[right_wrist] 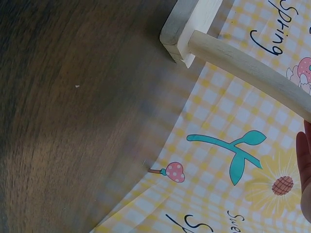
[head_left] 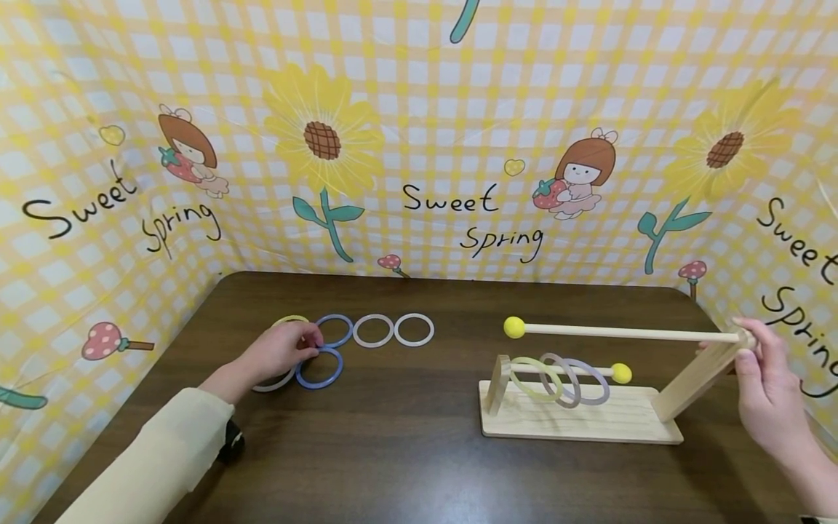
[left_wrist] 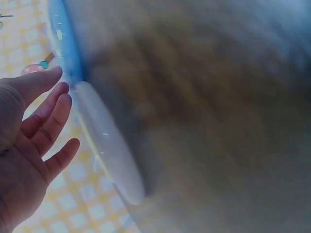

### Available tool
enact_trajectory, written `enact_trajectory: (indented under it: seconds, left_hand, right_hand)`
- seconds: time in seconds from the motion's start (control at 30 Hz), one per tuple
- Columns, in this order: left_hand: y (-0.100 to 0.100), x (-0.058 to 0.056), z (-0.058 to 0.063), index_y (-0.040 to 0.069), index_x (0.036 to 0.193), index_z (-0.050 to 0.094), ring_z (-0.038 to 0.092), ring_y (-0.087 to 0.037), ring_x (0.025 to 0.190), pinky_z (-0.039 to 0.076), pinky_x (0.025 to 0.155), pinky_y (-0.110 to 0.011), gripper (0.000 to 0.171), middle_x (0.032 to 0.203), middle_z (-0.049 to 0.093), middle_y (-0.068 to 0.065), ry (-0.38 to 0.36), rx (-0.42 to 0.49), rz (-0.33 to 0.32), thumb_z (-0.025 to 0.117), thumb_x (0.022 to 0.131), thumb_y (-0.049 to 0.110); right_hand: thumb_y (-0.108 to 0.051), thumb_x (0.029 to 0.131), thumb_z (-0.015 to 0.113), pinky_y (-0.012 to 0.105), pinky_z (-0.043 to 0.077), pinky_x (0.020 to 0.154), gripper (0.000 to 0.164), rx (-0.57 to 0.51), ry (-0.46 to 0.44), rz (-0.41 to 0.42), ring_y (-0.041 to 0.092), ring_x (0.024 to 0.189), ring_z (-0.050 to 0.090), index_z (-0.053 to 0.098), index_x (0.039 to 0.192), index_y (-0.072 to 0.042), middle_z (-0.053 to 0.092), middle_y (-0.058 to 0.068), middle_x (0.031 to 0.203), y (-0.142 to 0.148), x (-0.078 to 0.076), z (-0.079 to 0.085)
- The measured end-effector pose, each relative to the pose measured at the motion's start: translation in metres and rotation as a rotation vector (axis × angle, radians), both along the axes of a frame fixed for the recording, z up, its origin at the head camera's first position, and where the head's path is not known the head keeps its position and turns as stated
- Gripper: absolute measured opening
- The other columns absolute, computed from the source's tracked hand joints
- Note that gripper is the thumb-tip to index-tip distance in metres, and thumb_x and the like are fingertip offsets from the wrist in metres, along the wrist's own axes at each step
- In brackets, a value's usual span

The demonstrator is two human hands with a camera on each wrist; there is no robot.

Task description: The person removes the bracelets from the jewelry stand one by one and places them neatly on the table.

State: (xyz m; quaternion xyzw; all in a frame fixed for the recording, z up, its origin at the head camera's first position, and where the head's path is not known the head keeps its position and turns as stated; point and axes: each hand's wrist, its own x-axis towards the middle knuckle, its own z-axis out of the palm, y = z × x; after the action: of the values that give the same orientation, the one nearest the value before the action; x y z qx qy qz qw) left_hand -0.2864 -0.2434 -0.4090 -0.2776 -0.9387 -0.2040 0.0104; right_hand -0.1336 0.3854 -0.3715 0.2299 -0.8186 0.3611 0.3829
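Observation:
My right hand (head_left: 775,393) grips the top of the slanted post of a wooden ring stand (head_left: 583,429), thumb on the near side. From that post a long rod (head_left: 628,333) runs left to a yellow ball. A shorter rod below carries a yellow ring (head_left: 537,399) and two purplish rings. At the left, the fingertips of my left hand (head_left: 278,353) are right at the edge of the lower blue ring (head_left: 319,386), with thumb and fingers slightly apart in the left wrist view. A whitish ring (left_wrist: 109,141) lies beside it, partly hidden by the hand in the head view.
Behind the left hand, a row holds a yellow ring (head_left: 291,318), another blue ring (head_left: 335,316), a pale pinkish ring (head_left: 373,316) and a white ring (head_left: 414,315), flat on the dark wooden table (head_left: 419,415). Checked cloth (head_left: 445,87) walls the back and sides.

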Motion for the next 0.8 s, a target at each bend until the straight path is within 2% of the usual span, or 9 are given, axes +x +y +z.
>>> enact_trajectory:
  seconds: [0.1, 0.2, 0.37, 0.5, 0.67, 0.8]
  left_hand:
    - [0.005, 0.004, 0.006, 0.011, 0.086, 0.066, 0.056, -0.013, 0.075, 0.048, 0.068, -0.034, 0.009, 0.08, 0.06, 0.006, -0.005, 0.025, 0.01, 0.073, 0.086, 0.005]
    - [0.015, 0.012, 0.014, 0.009, 0.09, 0.067, 0.057, -0.013, 0.076, 0.048, 0.068, -0.034, 0.005, 0.082, 0.062, 0.006, -0.009, 0.084, -0.012, 0.071, 0.088, 0.007]
    - [0.041, 0.028, 0.025, 0.011, 0.094, 0.067, 0.058, -0.01, 0.078, 0.051, 0.07, -0.036, 0.006, 0.087, 0.063, 0.008, 0.023, 0.167, -0.119, 0.071, 0.089, 0.008]
    - [0.065, 0.039, 0.028, 0.011, 0.095, 0.068, 0.058, -0.008, 0.079, 0.052, 0.073, -0.037, 0.007, 0.089, 0.064, 0.009, 0.03, 0.225, -0.2, 0.071, 0.089, 0.009]
    - [0.095, 0.055, 0.028, 0.012, 0.097, 0.068, 0.059, -0.007, 0.083, 0.051, 0.075, -0.032, 0.008, 0.091, 0.065, 0.011, -0.024, 0.288, -0.278, 0.071, 0.09, 0.013]
    - [0.12, 0.07, 0.029, 0.012, 0.1, 0.067, 0.059, -0.006, 0.083, 0.052, 0.076, -0.032, 0.011, 0.092, 0.065, 0.011, -0.071, 0.324, -0.317, 0.071, 0.09, 0.014]
  right_hand:
    - [0.008, 0.101, 0.032, 0.005, 0.04, 0.078, 0.034, 0.001, -0.002, -0.003, -0.006, 0.094, 0.056, 0.028, 0.133, 0.016, 0.059, -0.022, 0.11, 0.0, 0.0, 0.0]
    - [0.008, 0.101, 0.032, 0.005, 0.04, 0.078, 0.034, 0.006, 0.005, -0.008, -0.006, 0.094, 0.056, 0.028, 0.133, 0.016, 0.059, -0.022, 0.111, 0.0, 0.0, -0.001]
    - [0.008, 0.101, 0.032, 0.005, 0.04, 0.078, 0.034, 0.014, 0.011, -0.012, -0.006, 0.095, 0.055, 0.029, 0.133, 0.017, 0.059, -0.023, 0.112, 0.001, -0.001, -0.001]
    - [0.008, 0.101, 0.032, 0.005, 0.04, 0.08, 0.034, 0.015, 0.003, -0.009, -0.006, 0.096, 0.055, 0.028, 0.134, 0.016, 0.059, -0.023, 0.111, 0.001, -0.001, 0.0]
    - [0.008, 0.101, 0.032, 0.005, 0.039, 0.08, 0.034, 0.019, -0.002, -0.019, -0.006, 0.096, 0.054, 0.028, 0.134, 0.015, 0.058, -0.025, 0.111, 0.0, 0.0, -0.001]
    - [0.008, 0.101, 0.032, 0.004, 0.039, 0.079, 0.034, 0.012, -0.006, -0.02, -0.007, 0.096, 0.054, 0.028, 0.134, 0.015, 0.058, -0.025, 0.111, 0.001, 0.0, -0.001]
